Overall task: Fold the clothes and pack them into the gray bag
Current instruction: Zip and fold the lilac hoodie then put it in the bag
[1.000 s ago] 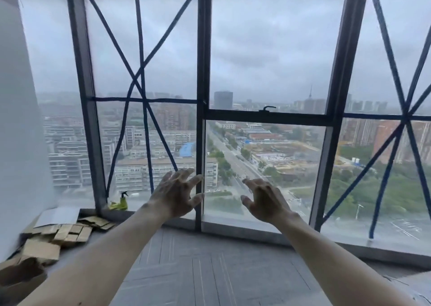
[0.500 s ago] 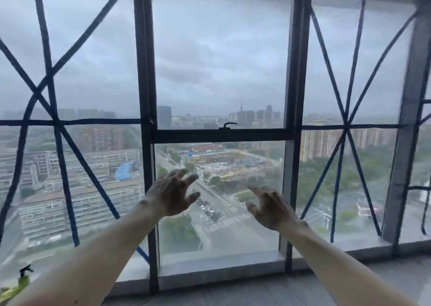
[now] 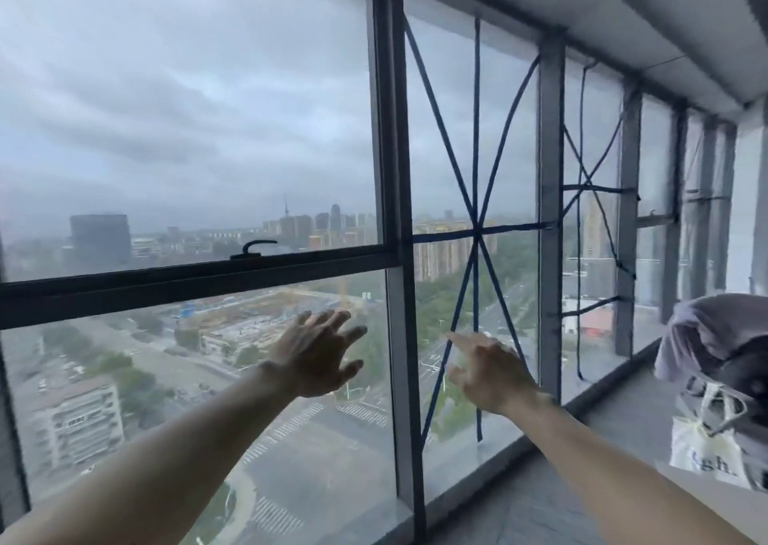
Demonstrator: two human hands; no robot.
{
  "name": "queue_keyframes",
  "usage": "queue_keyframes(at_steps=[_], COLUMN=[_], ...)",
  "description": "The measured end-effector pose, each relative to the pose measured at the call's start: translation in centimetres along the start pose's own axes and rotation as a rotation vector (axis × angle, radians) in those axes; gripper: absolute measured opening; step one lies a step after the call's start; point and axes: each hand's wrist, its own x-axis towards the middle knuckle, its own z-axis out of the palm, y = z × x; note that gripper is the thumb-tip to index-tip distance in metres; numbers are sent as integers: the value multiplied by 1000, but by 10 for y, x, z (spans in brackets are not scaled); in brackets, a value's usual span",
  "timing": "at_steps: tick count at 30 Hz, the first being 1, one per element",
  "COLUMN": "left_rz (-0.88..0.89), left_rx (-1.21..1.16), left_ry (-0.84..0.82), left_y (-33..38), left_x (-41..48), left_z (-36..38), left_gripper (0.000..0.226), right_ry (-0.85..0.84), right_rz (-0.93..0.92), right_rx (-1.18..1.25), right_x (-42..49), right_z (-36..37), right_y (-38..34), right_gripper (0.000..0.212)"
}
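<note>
Two bare hands reach forward side by side before the tall window (image 3: 187, 129). The left hand (image 3: 318, 351) has its fingers spread and holds nothing; the right hand (image 3: 488, 374) is loosely extended and also empty. A lilac-gray garment (image 3: 715, 332) lies heaped at the far right edge, above a white tote bag (image 3: 702, 449), well apart from both hands.

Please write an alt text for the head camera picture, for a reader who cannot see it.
Two bare arms reach forward, the left hand and the right hand both open and empty, in front of a window over a cloudy city. Some panes carry crossed blue tape. At the right edge a purplish cloth lies heaped above a white bag.
</note>
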Motion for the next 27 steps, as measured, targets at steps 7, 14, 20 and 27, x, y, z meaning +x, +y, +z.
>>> queue_keyframes(at_steps=[7,14,20,27], left_rz=[189,346,540,731], left_rx=[-74,-153,-185,-287], left_ry=[100,145,194,213], left_y=[-4,15,39,128], left_x=[184,361,527,714], left_z=[64,174,241,294], left_gripper=[61,62,63,64], right_ry=[10,6,30,15], right_rz=[170,361,625,898], right_rx=[-55,-167,-205,-251], right_x=[118,211,280,306], right_z=[35,89,121,150], right_y=[85,193,297,419], right_gripper=[59,55,53,47])
